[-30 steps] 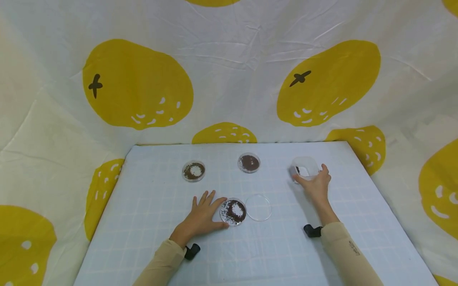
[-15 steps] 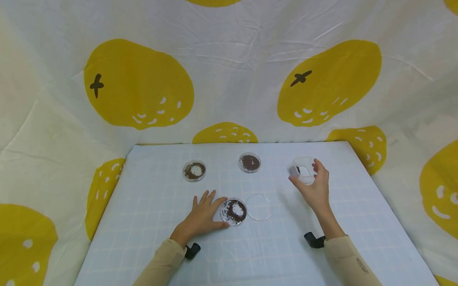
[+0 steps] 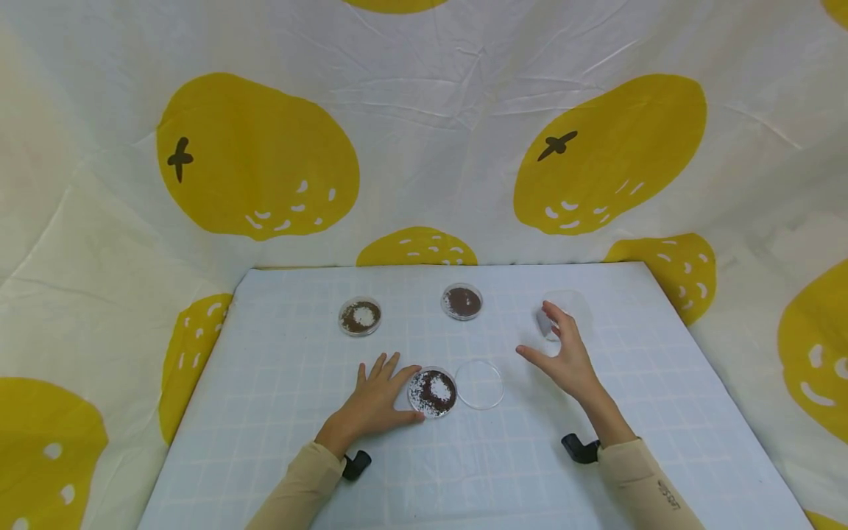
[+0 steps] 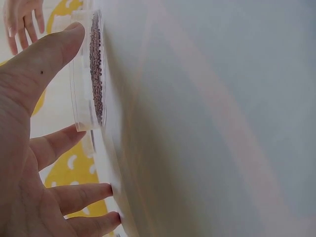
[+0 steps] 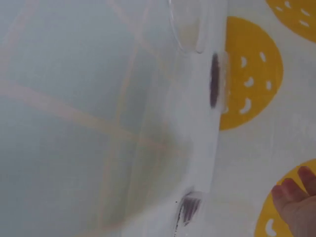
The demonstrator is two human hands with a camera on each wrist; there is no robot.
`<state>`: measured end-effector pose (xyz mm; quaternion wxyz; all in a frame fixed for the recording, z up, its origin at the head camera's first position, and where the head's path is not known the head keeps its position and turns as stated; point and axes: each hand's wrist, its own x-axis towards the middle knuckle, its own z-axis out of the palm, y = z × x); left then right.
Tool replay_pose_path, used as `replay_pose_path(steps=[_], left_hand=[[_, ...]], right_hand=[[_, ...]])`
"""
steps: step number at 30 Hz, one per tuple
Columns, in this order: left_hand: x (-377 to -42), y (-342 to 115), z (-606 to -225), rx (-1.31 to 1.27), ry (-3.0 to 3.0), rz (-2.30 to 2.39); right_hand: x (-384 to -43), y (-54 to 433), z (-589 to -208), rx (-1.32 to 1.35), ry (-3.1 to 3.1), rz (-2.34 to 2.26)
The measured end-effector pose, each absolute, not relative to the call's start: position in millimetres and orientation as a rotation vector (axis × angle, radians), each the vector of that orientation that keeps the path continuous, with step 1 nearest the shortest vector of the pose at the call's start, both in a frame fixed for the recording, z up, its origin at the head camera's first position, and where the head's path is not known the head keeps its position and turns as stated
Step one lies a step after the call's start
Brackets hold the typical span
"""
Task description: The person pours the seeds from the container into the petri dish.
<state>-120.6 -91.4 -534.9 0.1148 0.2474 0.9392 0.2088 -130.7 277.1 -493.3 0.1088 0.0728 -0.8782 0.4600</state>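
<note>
My left hand (image 3: 372, 403) holds a clear petri dish (image 3: 432, 393) of dark brown grains with a white patch, its thumb and forefinger on opposite sides of the rim. In the left wrist view the other fingers spread beside the dish (image 4: 96, 74), which stands on the table. A clear round lid (image 3: 503, 386) lies touching or close to the dish's right side. My right hand (image 3: 568, 362) hovers with thumb and fingers apart, holding nothing. Behind it, partly hidden, stands a clear plastic box (image 3: 578, 303) with a little dark and white content.
Two more petri dishes sit toward the back: one (image 3: 360, 316) with brown grains and a white patch, the other (image 3: 461, 302) mostly brown. All stand on a pale checked tablecloth (image 3: 278, 383). A curtain (image 3: 430, 162) with yellow fruit prints rises behind the table.
My right hand has let go of the plastic box and moved left and toward the lid, leaving the box at the back right. The left hand and its dish have stayed put.
</note>
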Motion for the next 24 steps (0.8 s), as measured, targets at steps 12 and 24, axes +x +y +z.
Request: replay_pose_path(steps=[12, 24], left_hand=[[-120.7, -90.9, -535.5, 0.726, 2.759, 0.624], [-120.2, -91.2, -536.2, 0.718, 2.763, 0.621]], right_hand=[[-123.9, 268.0, -512.3, 0.497, -2.766, 1.455], [-115.1, 256.1, -536.9, 0.666, -3.017, 1.188]])
